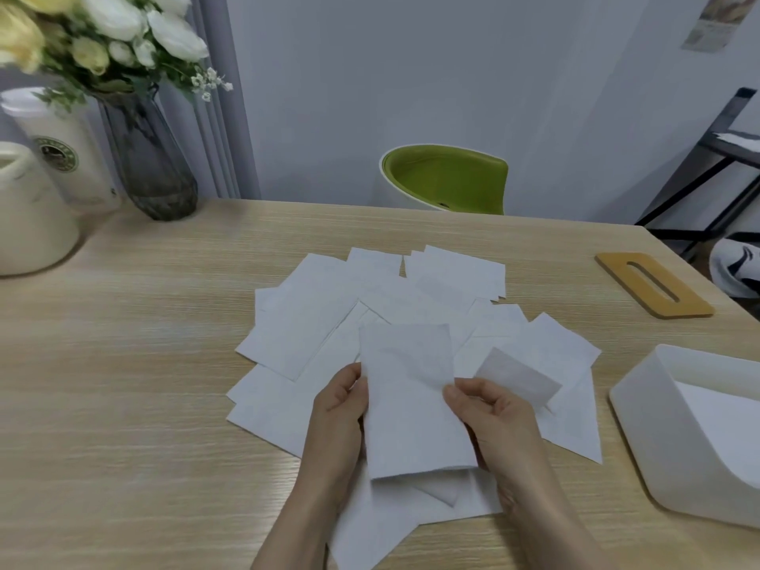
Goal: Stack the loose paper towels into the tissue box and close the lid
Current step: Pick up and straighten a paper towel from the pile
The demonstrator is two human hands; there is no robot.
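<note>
Several loose white paper towels (312, 322) lie spread over the middle of the wooden table (123, 384). Above them a folded towel (411, 401) is held between both hands. My left hand (341, 413) grips its left edge. My right hand (493, 421) pinches its right edge with thumb and fingers, and a second towel (518, 376) sticks out behind those fingers. The white tissue box (658, 425) stands open at the right with a towel inside. Its wooden lid (654, 285), with a slot in it, lies flat at the far right of the table.
A dark glass vase (152, 166) with white flowers, a white cylinder container (61, 154) and a cream jug (28, 216) stand at the far left. A green chair (448, 178) is behind the table. A black rack (715, 158) stands at the right.
</note>
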